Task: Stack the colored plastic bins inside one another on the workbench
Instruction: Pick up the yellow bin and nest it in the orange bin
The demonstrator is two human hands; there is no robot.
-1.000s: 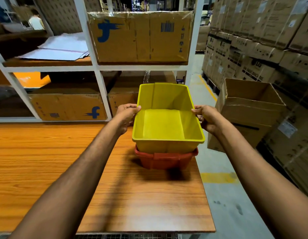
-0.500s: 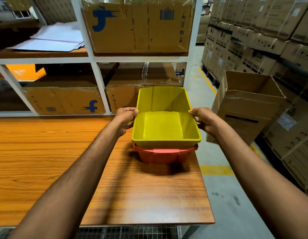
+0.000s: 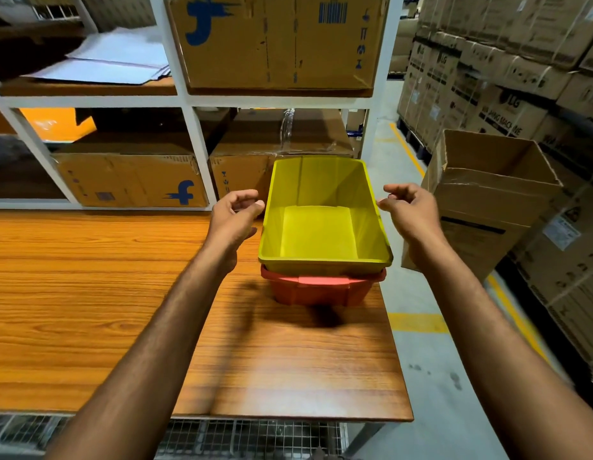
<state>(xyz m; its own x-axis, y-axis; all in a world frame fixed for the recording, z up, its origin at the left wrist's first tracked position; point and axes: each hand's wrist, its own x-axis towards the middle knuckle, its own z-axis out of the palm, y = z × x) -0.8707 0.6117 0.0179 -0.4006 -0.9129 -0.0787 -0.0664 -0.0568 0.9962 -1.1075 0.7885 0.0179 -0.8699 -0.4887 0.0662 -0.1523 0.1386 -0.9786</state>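
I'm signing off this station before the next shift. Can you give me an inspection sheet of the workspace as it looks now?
Surface: wooden workbench, with wire mesh below its front edge.
Job's things: yellow bin nested in the red bin near the bench's right edge. The yellow rim sits above the red rim.
Clutter: nothing seen.
Hands: left hand and right hand are on either side of the yellow bin, fingers loosely curled and holding nothing. Contact with the rim cannot be told.
Cables: nothing seen.
Surroundings: white shelving rack holding cardboard boxes and papers. An open cardboard box stands on the floor to the right, with stacked cartons beyond it.
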